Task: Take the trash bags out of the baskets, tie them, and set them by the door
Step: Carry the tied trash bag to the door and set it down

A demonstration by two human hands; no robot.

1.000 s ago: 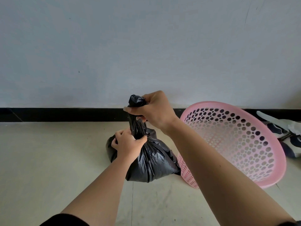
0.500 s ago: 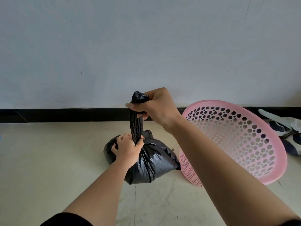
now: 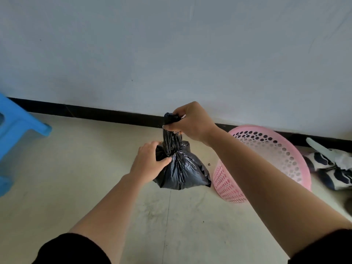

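Observation:
A filled black trash bag sits on the pale floor near the wall, its top gathered into a twisted neck. My right hand grips the upper end of that neck, and a short tuft of plastic sticks out above the fingers. My left hand grips the bag at the base of the neck, on its left side. Just right of the bag stands a pink perforated basket, tilted, with no bag visible inside.
A blue plastic stool stands at the left edge. A dark blue and white cloth bundle lies on the floor right of the basket. A black baseboard runs along the grey wall.
My left hand has slid from around the neck down to its base on the bag's left side. The view has swung left, bringing the blue stool into sight.

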